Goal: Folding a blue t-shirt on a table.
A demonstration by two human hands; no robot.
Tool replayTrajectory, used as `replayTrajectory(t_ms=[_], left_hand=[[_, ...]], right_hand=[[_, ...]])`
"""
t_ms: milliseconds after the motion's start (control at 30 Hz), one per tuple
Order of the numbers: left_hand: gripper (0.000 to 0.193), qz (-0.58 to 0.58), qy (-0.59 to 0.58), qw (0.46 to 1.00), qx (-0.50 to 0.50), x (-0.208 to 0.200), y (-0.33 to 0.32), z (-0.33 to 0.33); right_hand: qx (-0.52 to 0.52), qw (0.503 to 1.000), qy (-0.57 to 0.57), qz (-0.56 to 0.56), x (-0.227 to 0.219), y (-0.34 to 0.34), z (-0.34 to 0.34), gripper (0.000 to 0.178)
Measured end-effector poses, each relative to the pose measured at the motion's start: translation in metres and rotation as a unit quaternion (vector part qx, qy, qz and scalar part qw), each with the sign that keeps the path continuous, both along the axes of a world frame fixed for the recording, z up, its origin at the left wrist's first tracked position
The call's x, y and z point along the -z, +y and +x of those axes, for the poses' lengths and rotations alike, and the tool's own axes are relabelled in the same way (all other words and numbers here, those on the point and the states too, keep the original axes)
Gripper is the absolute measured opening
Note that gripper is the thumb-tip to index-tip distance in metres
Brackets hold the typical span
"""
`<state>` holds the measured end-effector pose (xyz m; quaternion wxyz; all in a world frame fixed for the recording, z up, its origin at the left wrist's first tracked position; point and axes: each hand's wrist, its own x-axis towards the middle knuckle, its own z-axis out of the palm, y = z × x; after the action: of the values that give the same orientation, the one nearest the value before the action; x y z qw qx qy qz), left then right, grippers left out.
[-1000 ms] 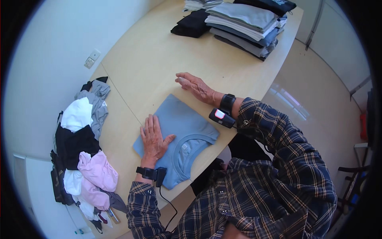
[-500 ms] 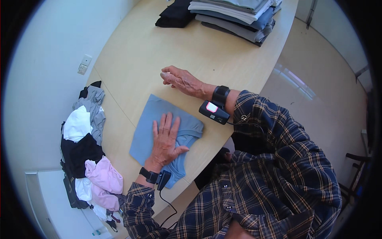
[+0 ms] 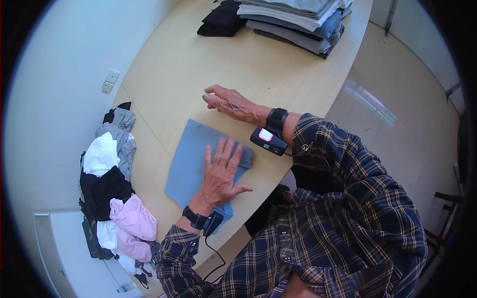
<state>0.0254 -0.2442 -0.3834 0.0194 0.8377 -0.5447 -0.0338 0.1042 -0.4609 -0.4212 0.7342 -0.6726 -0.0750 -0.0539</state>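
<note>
A blue-grey T-shirt (image 3: 186, 164), folded into a rough rectangle, lies on the table in front of me. My left hand (image 3: 218, 176) is over its right part with the fingers spread, palm down and nothing in its grasp. The shirt's near end is partly hidden under my left wrist and its strapped-on device. Just beyond the shirt's far corner, my right hand (image 3: 233, 104) rests apart from the fabric. Its fingers are curled in and its thumb lies against them, with no object visible there.
On the left is a loose heap of clothes, with a pink garment (image 3: 134, 218), a black one (image 3: 112, 191) and a white one (image 3: 101, 154). At the far end of the table (image 3: 164, 74) stand a tall stack of folded clothes (image 3: 293, 37) and a folded black garment (image 3: 221, 20).
My left hand has slid rightward over the shirt, covering more of its right side. My right hand stays curled in nearly the same spot. The view has shifted slightly.
</note>
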Motion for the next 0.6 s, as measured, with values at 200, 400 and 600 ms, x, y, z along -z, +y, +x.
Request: replayTrajectory(t_ms=[200, 400, 600], left_hand=[[0.102, 0.017, -0.007, 0.999, 0.033, 0.008, -0.01, -0.001], [0.103, 0.023, -0.021, 0.999, 0.031, 0.006, -0.009, -0.002], [0.098, -0.033, -0.015, 0.999, -0.033, -0.005, 0.022, 0.014]], right_hand=[[0.022, 0.999, -0.032, 0.009, 0.001, 0.004, -0.001, 0.067], [0.003, 1.0, -0.011, -0.018, -0.003, 0.001, -0.005, 0.061], [0.003, 1.0, -0.013, -0.019, -0.004, 0.002, -0.006, 0.063]])
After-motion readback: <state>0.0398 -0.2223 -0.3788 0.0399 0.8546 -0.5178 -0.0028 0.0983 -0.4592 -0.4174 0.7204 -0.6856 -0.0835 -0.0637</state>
